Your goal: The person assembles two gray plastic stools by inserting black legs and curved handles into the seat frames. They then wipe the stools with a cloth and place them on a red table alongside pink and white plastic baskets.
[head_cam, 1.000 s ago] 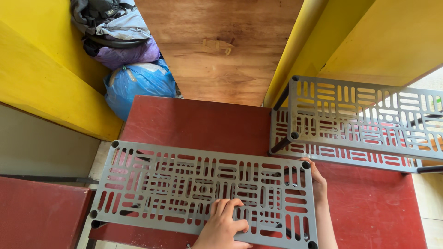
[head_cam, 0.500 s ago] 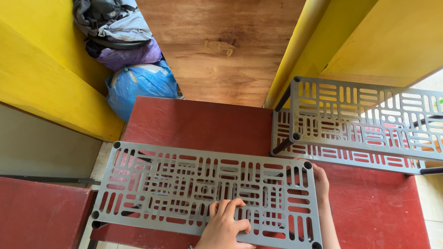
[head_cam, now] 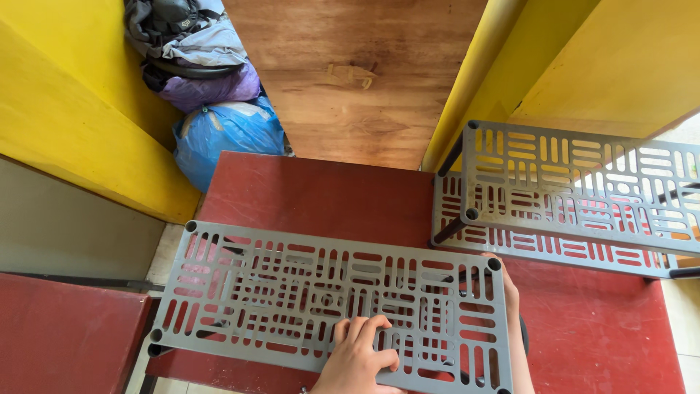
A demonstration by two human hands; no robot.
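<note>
Left hand: my left hand (head_cam: pixel 359 357) lies flat, fingers spread, gripping nothing, on the grey slotted shelf panel (head_cam: pixel 292 292).
Right hand: my right hand (head_cam: pixel 510 292) sits at the panel's right edge, mostly hidden; grip unclear.
Panel: under my left palm, over the red floor (head_cam: pixel 328 197).
Second rack: the assembled grey rack (head_cam: pixel 576 193) stands beyond my right hand.

Under the fingers (head_cam: pixel 362 337) of the left hand (head_cam: pixel 357 361) is a grey shelf panel (head_cam: pixel 292 292) full of little slots and stripes cut in a maze pattern. Below the fingers shows a dark red surface (head_cam: pixel 321 193). Far up and left of the fingers sit a bright blue bag (head_cam: pixel 230 135) and a purple bag (head_cam: pixel 208 87). Another grey rack (head_cam: pixel 583 182) with the same pattern is right of the fingers. The walls (head_cam: pixel 65 109) are yellow.
</note>
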